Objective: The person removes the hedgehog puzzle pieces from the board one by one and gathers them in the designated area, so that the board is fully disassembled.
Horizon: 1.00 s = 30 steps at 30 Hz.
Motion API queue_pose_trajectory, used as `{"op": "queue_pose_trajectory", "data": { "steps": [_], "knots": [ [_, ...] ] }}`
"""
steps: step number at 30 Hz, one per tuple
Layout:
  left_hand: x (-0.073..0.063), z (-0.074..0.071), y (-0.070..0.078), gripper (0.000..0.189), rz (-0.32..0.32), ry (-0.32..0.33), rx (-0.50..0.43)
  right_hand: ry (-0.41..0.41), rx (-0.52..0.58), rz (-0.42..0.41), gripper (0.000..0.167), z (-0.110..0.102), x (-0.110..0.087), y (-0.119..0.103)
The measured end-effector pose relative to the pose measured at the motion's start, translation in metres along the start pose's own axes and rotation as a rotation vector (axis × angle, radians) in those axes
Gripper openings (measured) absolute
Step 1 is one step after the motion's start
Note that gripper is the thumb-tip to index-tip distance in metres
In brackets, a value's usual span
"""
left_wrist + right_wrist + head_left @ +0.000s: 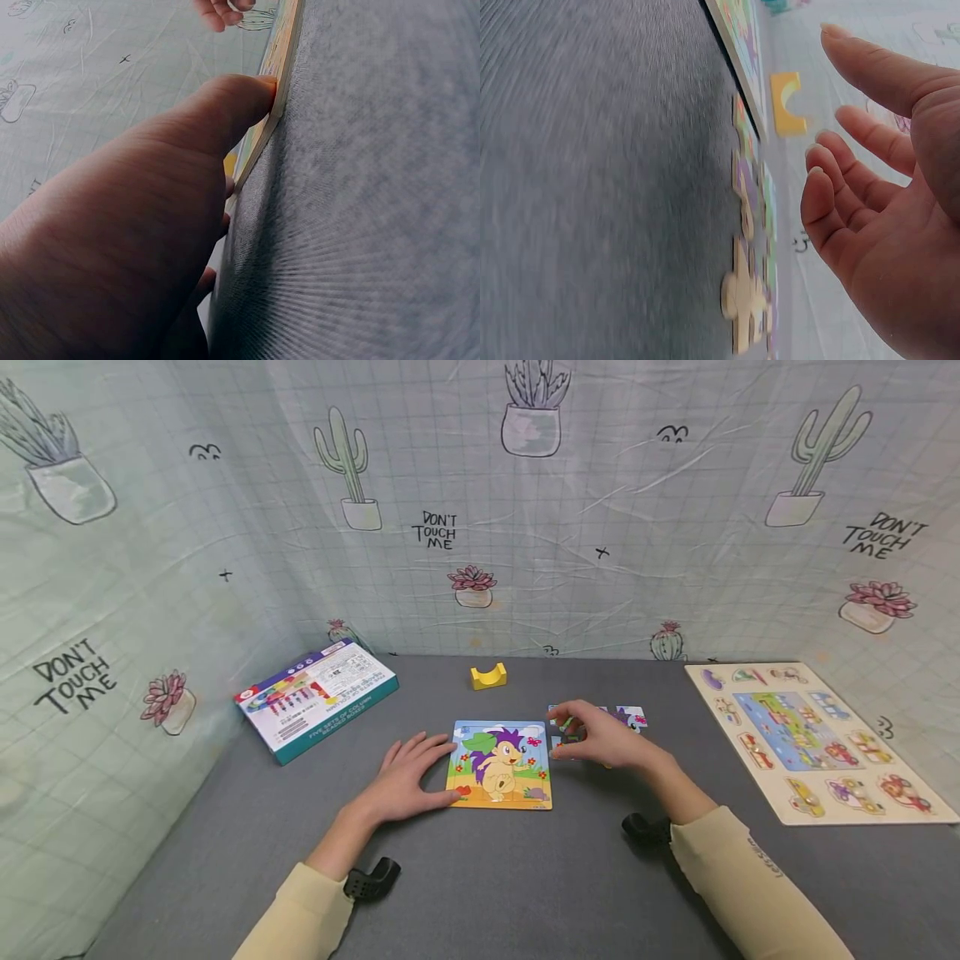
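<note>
A square hedgehog jigsaw puzzle [501, 767] lies flat, its picture showing a purple-spined hedgehog under a green leaf. My left hand [411, 777] is at its left side, thumb on the lower left corner and fingers spread along the edge. From the left wrist, the thumb [232, 112] touches the puzzle's pale wooden edge [289, 75]. Over the loose jigsaw pieces [631, 717] to the right, my right hand [600, 735] hovers, partly hiding them. Nothing shows between its thumb and loosely bent fingers in the right wrist view, where the pieces [742, 289] lie below.
A yellow arch-shaped block [489, 677] stands behind the puzzle. At the back left lies a flat printed box [318, 697]. A wooden picture board [821, 743] with vehicle shapes occupies the right side of the grey table [510, 885]. Patterned cloth [570, 585] rises behind the table.
</note>
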<state>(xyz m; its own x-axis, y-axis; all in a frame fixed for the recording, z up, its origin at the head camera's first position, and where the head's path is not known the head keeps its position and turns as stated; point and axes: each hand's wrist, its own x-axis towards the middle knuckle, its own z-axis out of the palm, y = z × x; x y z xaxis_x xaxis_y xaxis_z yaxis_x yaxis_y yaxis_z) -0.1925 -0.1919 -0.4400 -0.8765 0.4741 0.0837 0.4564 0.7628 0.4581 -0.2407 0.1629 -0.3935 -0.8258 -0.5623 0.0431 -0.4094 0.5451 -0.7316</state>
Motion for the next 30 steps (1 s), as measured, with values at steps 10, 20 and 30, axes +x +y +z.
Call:
{"op": "queue_pose_trajectory", "data": {
  "steps": [10, 20, 30],
  "knots": [
    [0.001, 0.001, 0.000, 0.080, -0.018, -0.010, 0.003, -0.090, -0.007, -0.046, 0.055, 0.016, 0.016, -0.007],
    [0.002, 0.000, 0.000, 0.080, -0.016, -0.011, 0.008, -0.146, -0.106, -0.025, 0.051, 0.027, 0.025, -0.015],
    [0.002, -0.002, 0.004, 0.079, -0.028, -0.013, 0.010, -0.176, -0.216, 0.018, 0.054, 0.031, 0.028, -0.020]
  ]
}}
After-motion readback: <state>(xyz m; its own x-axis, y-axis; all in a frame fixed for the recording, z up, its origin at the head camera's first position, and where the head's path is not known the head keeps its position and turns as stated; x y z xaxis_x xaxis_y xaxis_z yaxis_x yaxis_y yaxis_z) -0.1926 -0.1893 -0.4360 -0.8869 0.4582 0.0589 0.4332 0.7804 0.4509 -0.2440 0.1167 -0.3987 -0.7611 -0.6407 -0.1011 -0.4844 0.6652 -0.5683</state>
